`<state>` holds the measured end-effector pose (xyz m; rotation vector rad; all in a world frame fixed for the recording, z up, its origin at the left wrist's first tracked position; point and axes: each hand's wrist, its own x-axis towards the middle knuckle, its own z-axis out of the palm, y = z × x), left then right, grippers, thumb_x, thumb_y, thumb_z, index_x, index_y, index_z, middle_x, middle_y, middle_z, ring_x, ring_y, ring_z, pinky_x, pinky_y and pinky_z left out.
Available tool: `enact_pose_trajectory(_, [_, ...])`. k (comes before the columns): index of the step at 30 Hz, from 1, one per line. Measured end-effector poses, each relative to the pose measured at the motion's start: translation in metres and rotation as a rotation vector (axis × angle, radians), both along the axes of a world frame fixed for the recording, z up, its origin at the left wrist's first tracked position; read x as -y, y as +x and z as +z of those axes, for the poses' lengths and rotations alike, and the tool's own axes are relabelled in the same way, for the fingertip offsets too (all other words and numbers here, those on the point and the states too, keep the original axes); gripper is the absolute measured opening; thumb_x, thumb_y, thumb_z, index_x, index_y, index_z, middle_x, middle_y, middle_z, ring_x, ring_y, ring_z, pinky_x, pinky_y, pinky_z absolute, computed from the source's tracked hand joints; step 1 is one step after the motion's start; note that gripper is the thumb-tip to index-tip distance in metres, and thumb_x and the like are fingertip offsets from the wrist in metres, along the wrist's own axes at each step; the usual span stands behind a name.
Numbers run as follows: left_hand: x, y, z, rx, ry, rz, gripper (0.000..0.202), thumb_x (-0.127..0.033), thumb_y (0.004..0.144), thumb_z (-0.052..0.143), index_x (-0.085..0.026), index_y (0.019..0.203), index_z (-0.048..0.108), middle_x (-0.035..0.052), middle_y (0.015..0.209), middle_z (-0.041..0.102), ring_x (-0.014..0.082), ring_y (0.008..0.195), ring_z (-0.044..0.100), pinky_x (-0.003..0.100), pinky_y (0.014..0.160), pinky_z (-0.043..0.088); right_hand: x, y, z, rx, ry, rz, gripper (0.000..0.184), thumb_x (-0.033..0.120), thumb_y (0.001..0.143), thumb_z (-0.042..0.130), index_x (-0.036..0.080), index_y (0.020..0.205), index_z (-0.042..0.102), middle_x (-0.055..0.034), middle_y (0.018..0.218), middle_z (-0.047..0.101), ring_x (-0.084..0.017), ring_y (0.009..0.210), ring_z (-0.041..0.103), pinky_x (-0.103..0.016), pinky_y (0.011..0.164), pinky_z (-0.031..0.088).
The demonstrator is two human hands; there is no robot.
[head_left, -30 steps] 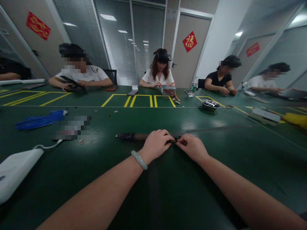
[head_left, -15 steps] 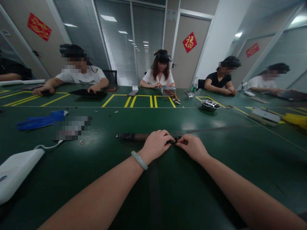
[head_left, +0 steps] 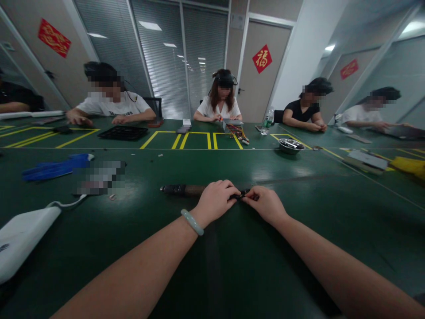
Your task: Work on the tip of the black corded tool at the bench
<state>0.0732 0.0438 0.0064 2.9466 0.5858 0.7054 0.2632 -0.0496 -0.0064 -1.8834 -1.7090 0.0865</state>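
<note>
In the head view, a long dark cylindrical thing (head_left: 191, 190) lies crosswise on the green table. It has a black left end with a small metal tip and a brown middle; its exact kind is unclear. My left hand (head_left: 215, 199), with a pale bangle at the wrist, lies closed over its right part. Close beside it, my right hand (head_left: 267, 204) is closed in a pinch at a small black part (head_left: 243, 193) by the right end. My fingers hide most of that end, so how the black part joins it cannot be seen.
To the left lie a white power bank (head_left: 29, 235) with a cable, a phone (head_left: 101, 177) and blue gloves (head_left: 58, 167). A metal bowl (head_left: 291, 145) and a bottle (head_left: 266, 122) stand farther off. Several people sit opposite; a black tray (head_left: 123, 132) lies by one.
My hands and the cylindrical thing have hardly moved. Across the table at the left, a person has drawn a hand off the black tray, which now lies flat, and moved the other inward.
</note>
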Motion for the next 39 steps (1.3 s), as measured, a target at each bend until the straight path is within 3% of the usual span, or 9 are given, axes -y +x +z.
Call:
enact_pose_trajectory(21, [-0.0002,-0.0005,-0.0001,0.013,-0.024,0.001,0.021,-0.034,0.088,0.059,-0.029,0.108,0.065,0.0007,0.109,0.058,0.0198,0.098,0.054,0.035,0.083,0.044,0.0000,-0.0010,0.0001,-0.082,-0.042,-0.004,0.015,0.038,0.077,0.067,0.023,0.075,0.067,0.0021,0.074,0.065,-0.012,0.065,0.057,-0.024,0.056,0.039])
enact_pose_trajectory(28, [-0.0007,0.0003,-0.0006,0.012,-0.013,0.001,0.022,-0.035,0.088,0.061,-0.030,0.109,0.066,0.0014,0.110,0.059,0.0200,0.100,0.054,0.036,0.085,0.044,0.0011,-0.0037,0.0015,0.022,0.022,-0.019,0.013,0.036,0.079,0.066,0.024,0.074,0.065,0.0028,0.074,0.063,-0.012,0.067,0.057,-0.025,0.058,0.039])
enact_pose_trajectory(31, [-0.0008,0.0005,-0.0015,0.019,-0.009,0.000,0.023,-0.035,0.087,0.061,-0.030,0.109,0.066,0.0014,0.110,0.059,0.0202,0.100,0.054,0.036,0.085,0.044,0.0019,-0.0036,0.0024,0.092,0.083,0.010,0.010,0.032,0.081,0.065,0.023,0.076,0.064,0.0012,0.084,0.065,-0.014,0.073,0.059,-0.026,0.063,0.042])
enact_pose_trajectory(35, [-0.0013,0.0007,-0.0026,0.014,0.008,0.004,0.023,-0.035,0.088,0.060,-0.031,0.110,0.065,0.0012,0.109,0.058,0.0200,0.100,0.054,0.036,0.084,0.044,-0.0008,-0.0019,0.0013,0.096,0.106,0.083,0.007,0.025,0.082,0.063,0.022,0.076,0.061,-0.0008,0.117,0.062,-0.016,0.097,0.060,-0.030,0.081,0.045])
enact_pose_trajectory(39, [-0.0010,0.0000,-0.0026,0.002,0.007,0.000,0.024,-0.035,0.088,0.059,-0.030,0.111,0.064,0.0018,0.109,0.058,0.0200,0.100,0.054,0.036,0.085,0.043,-0.0057,-0.0005,0.0002,0.044,0.011,0.119,0.003,0.022,0.085,0.059,0.023,0.082,0.059,0.0011,0.104,0.067,-0.016,0.093,0.061,-0.030,0.081,0.045])
